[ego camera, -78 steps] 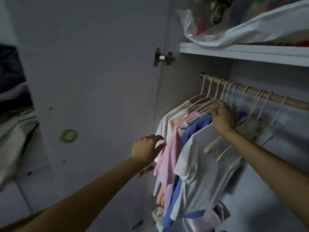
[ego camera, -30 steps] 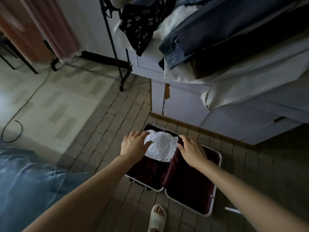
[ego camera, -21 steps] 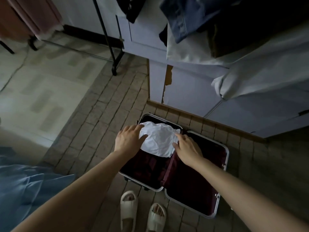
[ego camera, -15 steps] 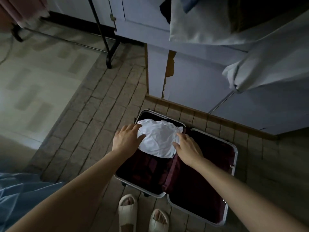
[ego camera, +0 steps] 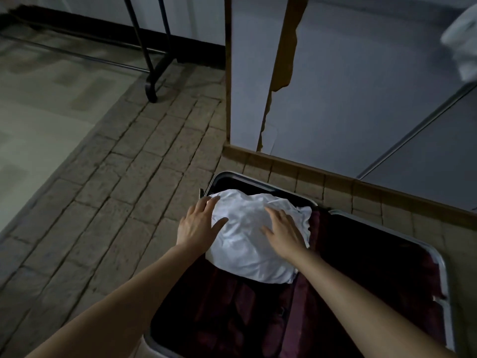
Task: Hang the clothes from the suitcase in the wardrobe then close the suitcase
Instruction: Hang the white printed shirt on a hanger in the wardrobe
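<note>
Open suitcase (ego camera: 445, 275) on brick floor (ego camera: 129, 192) at 5 o'clock, white garment (ego camera: 247, 244) bunched in its 11 o'clock half, left hand (ego camera: 197, 226) flat with fingers spread on garment's 9 o'clock edge, right hand (ego camera: 282, 232) flat, fingers spread, on its top, neither gripping.

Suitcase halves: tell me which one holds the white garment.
The left half, by the brick floor. The white garment lies at its far end under both hands; the right half shows only dark red lining.
</note>
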